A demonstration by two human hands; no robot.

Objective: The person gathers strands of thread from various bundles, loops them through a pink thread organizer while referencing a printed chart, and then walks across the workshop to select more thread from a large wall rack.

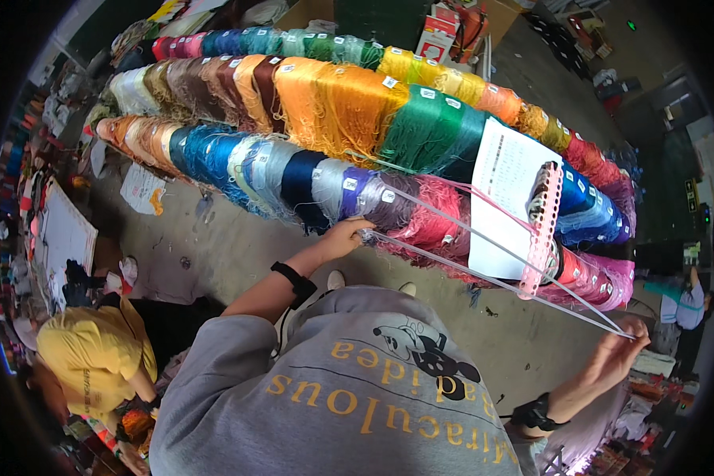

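A long, pale grey-lilac thread is stretched taut in front of me. My left hand closes on one end of it, beside the front row of hanging thread skeins. At the lower right, my right hand pinches the thread where its strands meet in a point. One strand runs back up toward a dark mauve skein. Behind the thread, a pink strip with punched holes lies over a white printed sheet draped on the skeins. Pink thread leads to the strip.
Further rows of skeins hang behind, in orange, green, brown and yellow. A person in a yellow shirt bends at lower left, near a pale board. Another person is at far right. A red-and-white box stands behind the rows.
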